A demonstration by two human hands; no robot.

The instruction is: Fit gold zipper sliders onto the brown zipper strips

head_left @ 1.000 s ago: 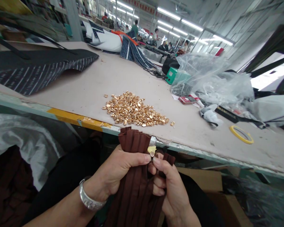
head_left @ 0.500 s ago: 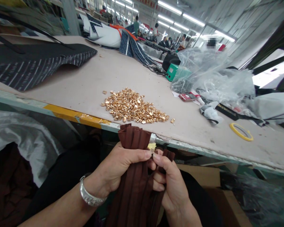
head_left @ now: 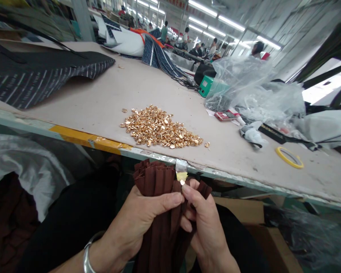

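A thick bundle of brown fabric strips (head_left: pixel 155 180), which look like zipper tape, hangs below the table edge. My left hand (head_left: pixel 143 216) is closed around the bundle, its thumb lying flat across the front. Close beside it, my right hand (head_left: pixel 203 220) pinches a strip that parts from the bundle on the right. A small shiny metal piece (head_left: pixel 182 182) shows at the right thumb tip, between the two hands. On the table just beyond lies a heap of small gold metal pieces (head_left: pixel 159 129), like zipper sliders. The fingers behind the fabric are partly hidden.
A roll of yellow tape (head_left: pixel 289 157) lies on the right of the table (head_left: pixel 230 151). Clear plastic bags (head_left: pixel 250 83) and a green box (head_left: pixel 206 86) stand behind it. Striped dark material (head_left: pixel 45 81) covers the left. Below right is a cardboard box (head_left: pixel 238 210).
My left hand and the bundle have shifted slightly down and left, and the bundle's top has tilted left. The small metal piece stays at my right thumb tip.
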